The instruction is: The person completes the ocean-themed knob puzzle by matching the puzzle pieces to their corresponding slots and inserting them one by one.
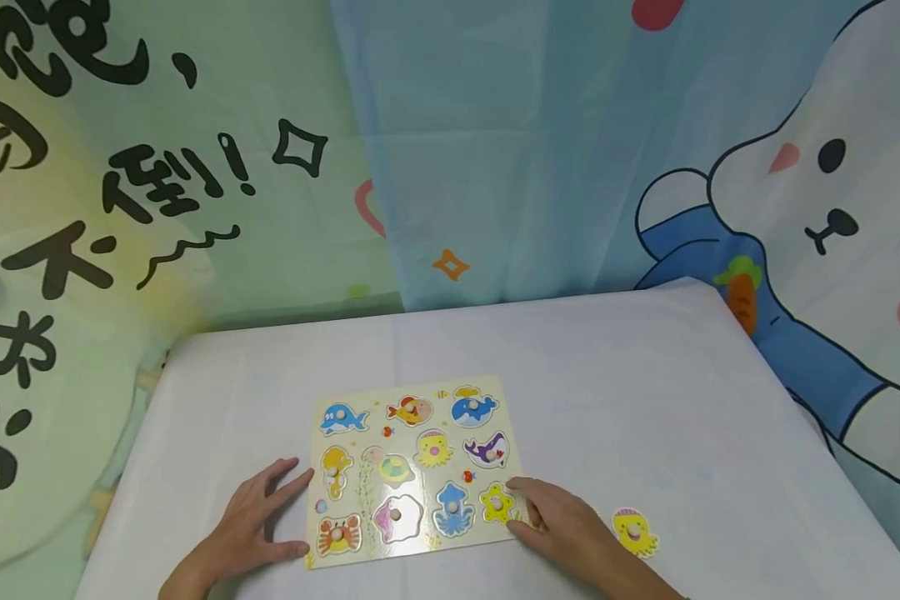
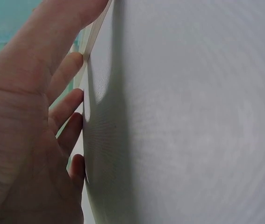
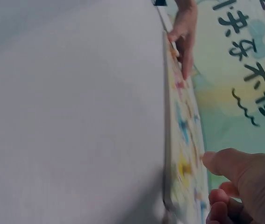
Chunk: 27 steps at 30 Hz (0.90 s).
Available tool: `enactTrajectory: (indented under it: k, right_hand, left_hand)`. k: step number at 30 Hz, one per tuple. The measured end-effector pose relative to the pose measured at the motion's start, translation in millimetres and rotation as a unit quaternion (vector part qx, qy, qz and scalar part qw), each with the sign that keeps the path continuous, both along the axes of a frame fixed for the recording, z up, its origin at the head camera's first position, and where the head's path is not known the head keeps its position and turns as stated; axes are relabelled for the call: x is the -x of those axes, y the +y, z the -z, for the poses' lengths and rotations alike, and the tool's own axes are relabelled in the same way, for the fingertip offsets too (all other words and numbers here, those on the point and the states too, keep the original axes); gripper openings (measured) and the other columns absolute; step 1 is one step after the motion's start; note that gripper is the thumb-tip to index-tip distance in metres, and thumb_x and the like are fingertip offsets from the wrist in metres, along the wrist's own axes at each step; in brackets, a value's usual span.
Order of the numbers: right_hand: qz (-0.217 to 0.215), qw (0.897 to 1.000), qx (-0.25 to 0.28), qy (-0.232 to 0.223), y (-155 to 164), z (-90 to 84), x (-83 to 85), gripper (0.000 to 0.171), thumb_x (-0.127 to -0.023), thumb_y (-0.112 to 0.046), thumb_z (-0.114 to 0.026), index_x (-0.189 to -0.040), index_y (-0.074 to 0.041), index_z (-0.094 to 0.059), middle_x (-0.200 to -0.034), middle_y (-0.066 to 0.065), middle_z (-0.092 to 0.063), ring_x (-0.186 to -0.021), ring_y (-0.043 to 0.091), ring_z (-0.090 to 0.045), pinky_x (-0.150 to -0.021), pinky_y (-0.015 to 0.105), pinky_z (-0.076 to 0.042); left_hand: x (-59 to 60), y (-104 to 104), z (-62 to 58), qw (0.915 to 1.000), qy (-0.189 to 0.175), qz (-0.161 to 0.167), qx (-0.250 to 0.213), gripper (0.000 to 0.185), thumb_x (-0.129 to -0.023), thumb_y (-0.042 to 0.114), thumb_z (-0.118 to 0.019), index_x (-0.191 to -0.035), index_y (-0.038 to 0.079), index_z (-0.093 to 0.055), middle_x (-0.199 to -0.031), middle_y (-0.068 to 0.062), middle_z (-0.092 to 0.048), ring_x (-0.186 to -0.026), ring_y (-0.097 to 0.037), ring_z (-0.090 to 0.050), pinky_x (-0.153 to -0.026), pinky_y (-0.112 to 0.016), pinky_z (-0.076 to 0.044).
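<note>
A cream puzzle board (image 1: pixel 420 557) with sea-animal pictures lies on the white table. My left hand (image 1: pixel 247 521) is at its left side, fingers spread, with the index fingertip and thumb at the board's edge. In the left wrist view, the fingers (image 2: pixel 67 105) look straight and apart. My right hand (image 1: pixel 566 529) reaches over the board's right edge. Its thumb and index fingertip are spaced apart beside the yellow star piece (image 1: pixel 497 502); contact is unclear. In the right wrist view, the index finger extends while other fingers curl. A yellow octopus piece (image 1: pixel 634 533) lies right of that hand.
The board also bears a crab (image 1: pixel 339 534), a blue squid (image 1: pixel 453 510), a purple whale (image 1: pixel 487 451) and several other animals. Glare covers part of its lower middle. Behind the white-covered table (image 1: pixel 607 375) hangs a printed curtain (image 1: pixel 495 167).
</note>
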State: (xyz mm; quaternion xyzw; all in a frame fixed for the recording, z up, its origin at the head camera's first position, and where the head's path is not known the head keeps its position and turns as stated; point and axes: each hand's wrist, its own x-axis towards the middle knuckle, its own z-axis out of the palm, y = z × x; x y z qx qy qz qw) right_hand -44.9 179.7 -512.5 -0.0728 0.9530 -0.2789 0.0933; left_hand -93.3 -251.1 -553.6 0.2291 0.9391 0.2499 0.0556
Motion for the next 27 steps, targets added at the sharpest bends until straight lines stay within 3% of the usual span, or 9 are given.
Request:
enactTrajectory:
  k: [3,6,9,16,27]
  right_hand:
    - [-0.009,0.996,0.025,0.088,20.3,3.7,-2.1,0.031,-0.077,-0.02,-0.079,-0.104,-0.013,-0.066,-0.073,-0.016,-0.043,-0.067,-0.005,-0.039,-0.06,0.013,-0.036]
    - [-0.035,0.982,0.034,0.185,41.0,9.0,-2.0,0.028,-0.071,-0.014,-0.083,-0.09,-0.016,-0.063,-0.081,-0.014,-0.049,-0.072,-0.003,-0.043,-0.063,0.01,-0.038]
    - [-0.059,0.971,0.04,0.226,56.0,13.2,-1.9,0.031,-0.068,-0.01,-0.083,-0.086,-0.017,-0.06,-0.086,-0.012,-0.052,-0.074,-0.001,-0.045,-0.064,0.008,-0.037]
    - [-0.12,0.966,0.052,0.221,70.1,21.8,-4.4,0.033,-0.065,0.001,-0.079,-0.086,-0.017,-0.06,-0.088,-0.011,-0.055,-0.077,0.0,-0.048,-0.07,0.007,-0.037]
    - [-0.136,0.969,0.061,0.197,70.7,26.1,-5.5,0.035,-0.067,0.006,-0.075,-0.088,-0.017,-0.06,-0.088,-0.011,-0.057,-0.077,0.0,-0.047,-0.065,0.014,-0.043]
  left_hand:
    - [-1.0,0.4,-1.7,0.9999,-0.01,-0.004,0.001,0.088,-0.067,0.059,-0.079,-0.142,0.024,-0.05,-0.15,-0.013,-0.038,-0.135,-0.04,-0.033,-0.102,-0.06,-0.028]
    - [-1.1,0.4,-3.8,0.9998,-0.016,-0.007,0.001,0.088,-0.067,0.058,-0.079,-0.142,0.024,-0.05,-0.15,-0.013,-0.038,-0.135,-0.041,-0.033,-0.102,-0.061,-0.028]
    - [-0.7,0.5,-5.5,0.9998,-0.018,-0.009,0.001,0.088,-0.067,0.058,-0.08,-0.142,0.024,-0.05,-0.15,-0.013,-0.038,-0.134,-0.04,-0.033,-0.102,-0.061,-0.028]
    - [-0.6,0.8,-5.5,0.9996,-0.024,-0.012,0.006,0.089,-0.066,0.058,-0.081,-0.142,0.025,-0.05,-0.15,-0.013,-0.038,-0.134,-0.04,-0.033,-0.102,-0.062,-0.029]
    - [-1.8,2.3,-6.3,0.9996,-0.026,-0.011,0.005,0.089,-0.066,0.057,-0.081,-0.143,0.025,-0.049,-0.15,-0.013,-0.038,-0.134,-0.039,-0.033,-0.101,-0.061,-0.03]
